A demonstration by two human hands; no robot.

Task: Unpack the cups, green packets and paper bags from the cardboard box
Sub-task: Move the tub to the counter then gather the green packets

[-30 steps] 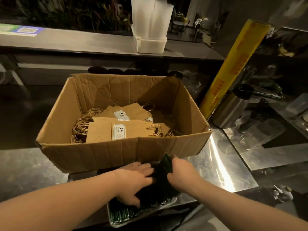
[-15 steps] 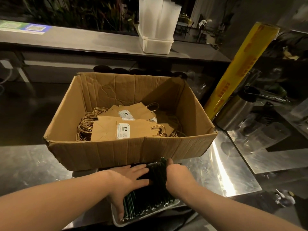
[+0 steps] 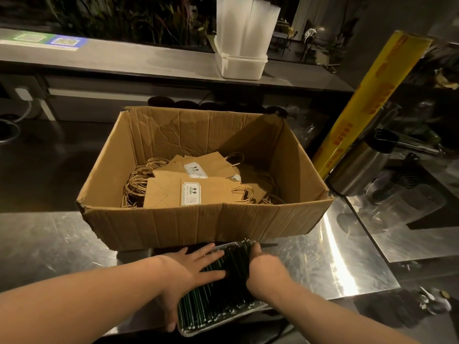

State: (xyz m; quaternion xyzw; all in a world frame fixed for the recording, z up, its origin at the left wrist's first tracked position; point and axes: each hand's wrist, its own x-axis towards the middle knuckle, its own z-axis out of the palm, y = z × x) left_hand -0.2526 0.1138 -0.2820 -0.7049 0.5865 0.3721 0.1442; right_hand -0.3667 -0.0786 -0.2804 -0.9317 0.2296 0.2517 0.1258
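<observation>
An open cardboard box [image 3: 159,224] stands on the steel counter and holds brown paper bags [image 3: 188,194] with white labels and twine handles. In front of it, a metal tray [image 3: 223,324] holds a dense row of dark green packets [image 3: 218,296] standing on edge. My left hand [image 3: 196,266] lies flat with straight fingers on the left side of the packets. My right hand [image 3: 265,266] presses against the right end of the row, its fingers hidden behind the packets. Stacks of clear cups [image 3: 244,23] stand in a white tub on the back ledge.
A yellow roll of film [image 3: 367,105] leans at the right of the box beside a steel canister [image 3: 357,167]. Clear plastic containers [image 3: 407,202] lie at the right. A raised ledge [image 3: 124,60] runs behind the box.
The row of packets has been squeezed upright and settled into the tray. My left hand has flattened and slid a little along the packets; my right hand stays at the row's right end.
</observation>
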